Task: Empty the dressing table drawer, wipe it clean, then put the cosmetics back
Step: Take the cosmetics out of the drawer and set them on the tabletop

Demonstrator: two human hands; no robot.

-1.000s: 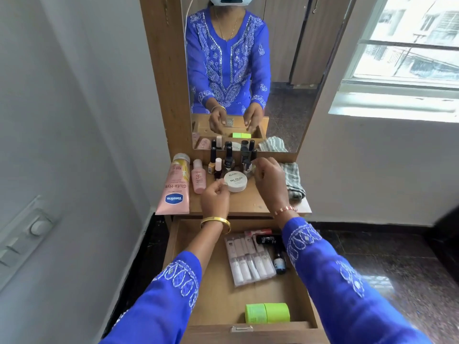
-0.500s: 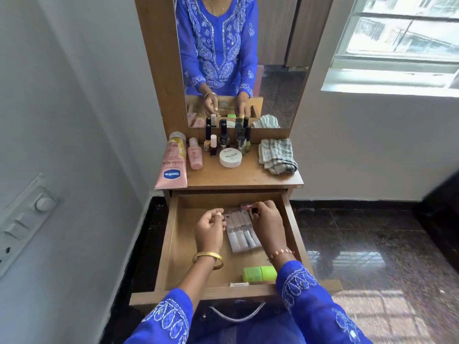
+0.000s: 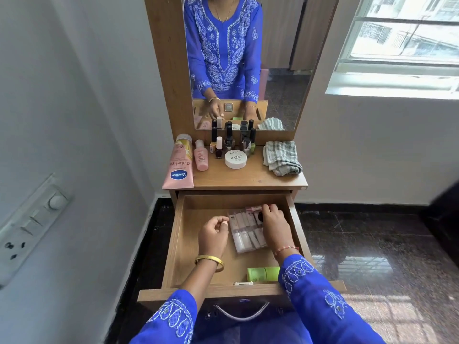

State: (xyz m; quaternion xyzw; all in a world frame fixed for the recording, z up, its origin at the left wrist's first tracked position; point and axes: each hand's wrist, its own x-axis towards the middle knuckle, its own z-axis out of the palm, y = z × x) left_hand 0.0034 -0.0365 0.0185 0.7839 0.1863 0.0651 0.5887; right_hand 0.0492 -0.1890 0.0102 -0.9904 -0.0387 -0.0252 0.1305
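Observation:
The wooden drawer (image 3: pixel 173 244) of the dressing table stands pulled out, and both my hands are inside it. A clear pack of white tubes (image 3: pixel 244 232) lies in its middle, with a small pink item (image 3: pixel 252 209) behind the pack and a green container (image 3: pixel 262 274) near the front. My right hand (image 3: pixel 274 227) pinches a small dark-capped bottle (image 3: pixel 260 216) at the pack's far right corner. My left hand (image 3: pixel 213 235) hovers left of the pack with curled fingers, and I see nothing in it.
On the tabletop (image 3: pixel 248 180) stand a pink Vaseline tube (image 3: pixel 178 167), a pink bottle (image 3: pixel 200 156), several nail polish bottles (image 3: pixel 229 140), a white jar (image 3: pixel 236 158) and a folded checked cloth (image 3: pixel 282 157). A mirror rises behind them. A wall with a switch panel (image 3: pixel 32 224) is close on the left.
Both hands came down from the tabletop, beside the white jar, into the drawer. My right hand has closed on the small dark bottle by the pack.

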